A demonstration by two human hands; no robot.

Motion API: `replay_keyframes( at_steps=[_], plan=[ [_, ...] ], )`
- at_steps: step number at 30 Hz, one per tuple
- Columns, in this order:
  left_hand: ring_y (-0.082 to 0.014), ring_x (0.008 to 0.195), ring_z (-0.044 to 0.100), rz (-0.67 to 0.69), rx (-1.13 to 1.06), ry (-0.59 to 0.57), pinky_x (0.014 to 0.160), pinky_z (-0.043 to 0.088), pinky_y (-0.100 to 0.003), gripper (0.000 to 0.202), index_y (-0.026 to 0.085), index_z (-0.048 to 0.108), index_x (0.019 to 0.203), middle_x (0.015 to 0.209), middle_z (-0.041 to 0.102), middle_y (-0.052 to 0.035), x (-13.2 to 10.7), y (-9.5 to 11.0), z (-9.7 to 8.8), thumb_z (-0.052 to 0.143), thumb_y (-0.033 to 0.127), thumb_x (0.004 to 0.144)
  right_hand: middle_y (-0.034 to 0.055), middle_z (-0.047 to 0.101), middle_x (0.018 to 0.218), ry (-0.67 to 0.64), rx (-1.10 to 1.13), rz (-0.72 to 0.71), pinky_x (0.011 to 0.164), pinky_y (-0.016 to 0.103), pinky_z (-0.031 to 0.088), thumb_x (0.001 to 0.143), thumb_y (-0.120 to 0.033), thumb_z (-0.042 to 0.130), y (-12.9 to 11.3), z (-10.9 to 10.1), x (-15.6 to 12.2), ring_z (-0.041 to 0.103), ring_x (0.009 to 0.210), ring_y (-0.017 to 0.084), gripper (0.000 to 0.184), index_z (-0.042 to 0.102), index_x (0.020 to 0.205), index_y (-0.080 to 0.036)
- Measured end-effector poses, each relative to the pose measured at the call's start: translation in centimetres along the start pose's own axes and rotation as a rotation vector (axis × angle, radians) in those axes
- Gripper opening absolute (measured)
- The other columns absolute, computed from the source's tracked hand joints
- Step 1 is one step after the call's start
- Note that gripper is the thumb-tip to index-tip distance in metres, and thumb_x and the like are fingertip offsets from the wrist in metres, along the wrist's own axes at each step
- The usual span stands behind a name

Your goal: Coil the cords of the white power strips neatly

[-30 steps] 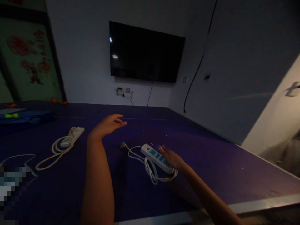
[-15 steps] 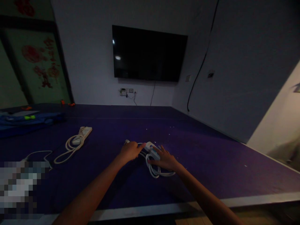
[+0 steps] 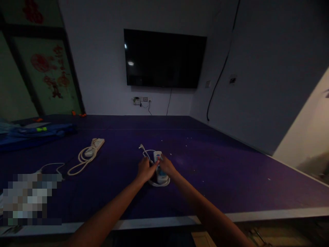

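A white power strip (image 3: pixel 162 177) lies lengthwise in front of me on the purple surface, its white cord (image 3: pixel 158 185) looped beneath and around its near end. My right hand (image 3: pixel 167 165) grips the strip from its right side, fingers bent over the top. At the strip's left edge, my left hand (image 3: pixel 146 169) is closed on the cord, thumb reaching to the strip; its other fingers are partly hidden. Beyond my left hand, the cord's plug (image 3: pixel 141 146) rests on the surface.
To the left lies a second power strip (image 3: pixel 100 145) with a coiled cord. A blurred-out item (image 3: pixel 31 199) sits at the near left, blue cloth (image 3: pixel 53 130) farther back. Small white specks dot the purple surface (image 3: pixel 231 185). A television (image 3: pixel 164 60) hangs on the far wall.
The power strip has turned from slanted to nearly lengthwise, and its cord loops are now gathered under it. Both hands have come closer together; my right hand has closed on the strip.
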State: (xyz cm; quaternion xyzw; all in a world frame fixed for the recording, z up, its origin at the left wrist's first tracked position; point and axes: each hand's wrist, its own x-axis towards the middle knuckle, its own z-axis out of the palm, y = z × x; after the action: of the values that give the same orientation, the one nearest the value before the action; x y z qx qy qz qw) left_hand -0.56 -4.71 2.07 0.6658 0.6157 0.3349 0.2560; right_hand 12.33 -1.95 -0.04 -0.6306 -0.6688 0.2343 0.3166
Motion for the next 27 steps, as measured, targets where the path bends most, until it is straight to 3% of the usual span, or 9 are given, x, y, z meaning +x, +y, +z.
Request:
replay_keyframes(
  at_steps=[4,7,12,14,19,27],
  plan=[
    [-0.0398,0.126,0.035,-0.116,0.409,0.014,0.096,0.032,-0.051,0.078,0.014,0.045,0.128,0.141,0.036,-0.0202,1.5,-1.3,-2.8,0.045,0.065,0.070,0.0134,0.053,0.128,-0.069,0.376,0.019,0.088,0.043,0.046,0.090,-0.056,0.015,-2.2,2.1,1.7,0.054,0.113,0.025,0.063,0.023,0.142,-0.021],
    [-0.0398,0.124,0.036,-0.131,0.617,-0.003,0.092,0.035,-0.050,0.081,0.022,0.044,0.131,0.145,0.030,-0.0174,2.0,-2.6,-4.5,0.050,0.067,0.064,0.0131,0.061,0.117,-0.185,0.693,0.023,0.075,0.043,0.051,0.086,-0.065,0.014,-3.9,3.7,2.2,0.064,0.094,0.024,0.073,0.014,0.145,-0.022],
    [-0.0380,0.122,0.036,-0.123,0.791,0.083,0.091,0.032,-0.049,0.076,0.019,0.050,0.125,0.144,0.032,-0.0171,2.7,-4.0,-5.5,0.048,0.065,0.065,0.0079,0.062,0.117,-0.369,1.174,0.066,0.086,0.037,0.045,0.087,-0.063,0.022,-4.6,5.8,2.0,0.063,0.097,0.019,0.066,0.016,0.143,-0.029],
    [-0.0370,0.120,0.037,-0.111,0.821,0.086,0.091,0.032,-0.049,0.072,0.020,0.056,0.119,0.140,0.037,-0.0158,3.4,-4.2,-5.7,0.047,0.066,0.064,0.0085,0.062,0.116,-0.362,1.169,0.058,0.088,0.037,0.043,0.086,-0.065,0.024,-4.2,6.1,1.9,0.060,0.101,0.018,0.066,0.027,0.141,-0.028],
    [-0.0375,0.119,0.037,-0.130,0.856,0.084,0.091,0.030,-0.050,0.071,0.020,0.058,0.117,0.137,0.042,-0.0160,5.5,-4.6,-6.2,0.048,0.066,0.063,0.0116,0.062,0.112,-0.191,1.029,0.044,0.085,0.035,0.042,0.080,-0.071,0.029,-2.4,5.7,2.1,0.057,0.104,0.020,0.074,0.049,0.129,-0.020],
    [-0.0395,0.124,0.032,-0.072,0.880,0.056,0.094,0.028,-0.052,0.068,0.020,0.057,0.119,0.144,0.033,-0.0152,6.9,-5.4,-7.4,0.057,0.055,0.062,0.0143,0.064,0.104,-0.072,0.777,-0.026,0.063,0.028,0.044,0.076,-0.076,0.019,-0.9,6.4,3.2,0.059,0.088,0.021,0.086,0.062,0.114,-0.011]
  ],
)
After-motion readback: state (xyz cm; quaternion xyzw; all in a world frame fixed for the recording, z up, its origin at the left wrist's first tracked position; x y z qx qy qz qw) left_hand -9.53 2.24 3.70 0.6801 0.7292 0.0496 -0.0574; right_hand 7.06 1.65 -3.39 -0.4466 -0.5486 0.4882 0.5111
